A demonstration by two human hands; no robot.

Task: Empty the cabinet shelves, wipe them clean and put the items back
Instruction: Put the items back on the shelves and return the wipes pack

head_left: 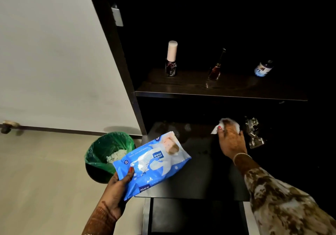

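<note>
White wipe point(228, 121) in right hand point(231, 141), seemingly on shelf point(198, 176), left hand point(118, 189) holding pack point(152, 164)

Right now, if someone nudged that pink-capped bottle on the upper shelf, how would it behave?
The pink-capped bottle stands upright, tall on a narrow base, so a nudge near the cap would probably tip it. Its body looks like glass: likely stiff, smooth, perhaps breakable.

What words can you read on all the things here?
"mee mee": blue plastic wipes pack, in a dark blue square.
"mee": same pack's lower edge, cut off.
"72", probably: small circle on the pack.
Pack's small print: too blurred.
Blue-and-white label on the small dark bottle: too blurred.
</note>
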